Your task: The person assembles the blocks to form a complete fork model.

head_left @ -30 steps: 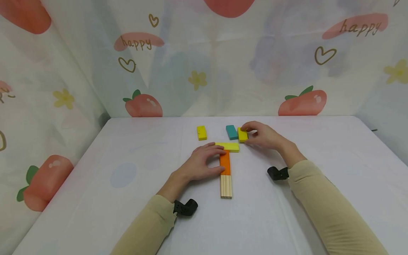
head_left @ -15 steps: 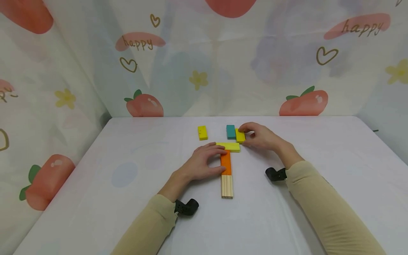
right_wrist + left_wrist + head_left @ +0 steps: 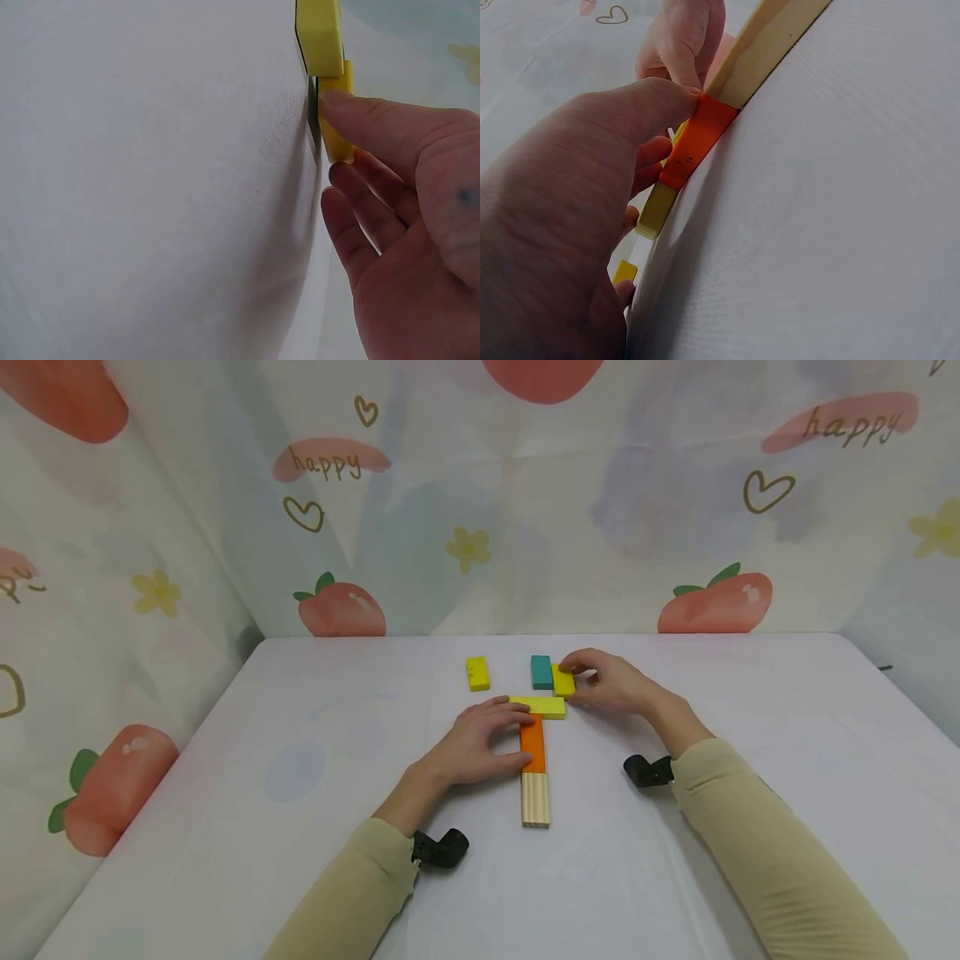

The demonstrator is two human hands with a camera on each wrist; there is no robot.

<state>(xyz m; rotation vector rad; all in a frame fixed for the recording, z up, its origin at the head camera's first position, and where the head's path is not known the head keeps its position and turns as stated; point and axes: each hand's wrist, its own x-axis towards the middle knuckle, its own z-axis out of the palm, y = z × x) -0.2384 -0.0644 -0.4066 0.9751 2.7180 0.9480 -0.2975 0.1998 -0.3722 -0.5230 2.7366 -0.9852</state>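
Observation:
In the head view my right hand [image 3: 618,683] pinches a small yellow block [image 3: 563,682] at its right side, thumb at the near end. A teal block [image 3: 541,672] lies against that block's left side. Just nearer, a lime-yellow block [image 3: 549,708] lies crosswise at the far end of an orange block [image 3: 532,745], and a plain wood block [image 3: 536,802] continues the line toward me. My left hand [image 3: 480,742] rests along the orange block, fingers loosely spread over its far end and the lime block. In the left wrist view its thumb touches the orange block [image 3: 697,142] near the wood joint.
Another yellow block [image 3: 477,674] lies farther back, to the left of the teal one. White cloth covers the table [image 3: 300,860]. A printed curtain [image 3: 555,527] hangs behind its far edge. Black wrist cameras [image 3: 442,848] sit on both sleeves, close over the table.
My right hand has slid its yellow block slightly left and nearer, and the teal block has shifted left and straightened from its tilt. The left hand stays in place.

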